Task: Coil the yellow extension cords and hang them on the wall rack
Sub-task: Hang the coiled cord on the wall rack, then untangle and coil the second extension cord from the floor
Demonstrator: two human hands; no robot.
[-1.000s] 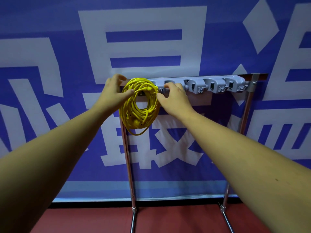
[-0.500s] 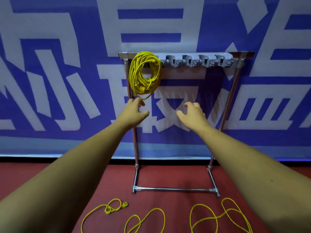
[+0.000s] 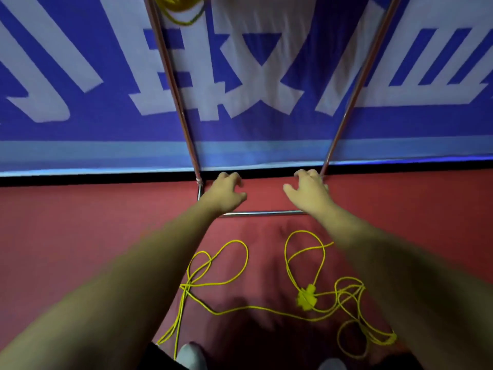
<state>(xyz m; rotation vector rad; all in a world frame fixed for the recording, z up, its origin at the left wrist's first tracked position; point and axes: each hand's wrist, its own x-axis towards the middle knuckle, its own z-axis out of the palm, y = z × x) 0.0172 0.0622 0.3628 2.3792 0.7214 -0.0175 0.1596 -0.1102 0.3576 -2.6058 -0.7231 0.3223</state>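
the loose yellow cord (image 3: 248, 307) sprawls on the red floor (image 3: 80, 222) in front of the rack (image 3: 172, 84), loops crossing loops, and whether that's one cord or two i can't tell. it looks thin, light and limp, so it should flop rather than hold a shape, and those crossings could snag if it's yanked. the best place to take hold looks like the chunky yellow plug (image 3: 306, 299) in the right-hand tangle: something solid to pinch, then gather the slack loop by loop. at the top edge, the bottom of a coiled yellow bundle (image 3: 178, 2) hangs beside the rack's left upright. both hands reach out over the base bar (image 3: 261, 213), clear of the cord, the left hand (image 3: 226, 193) and right hand (image 3: 309, 190) with fingers loosely curled, holding nothing. behind it all hangs the blue and white banner (image 3: 266, 76).
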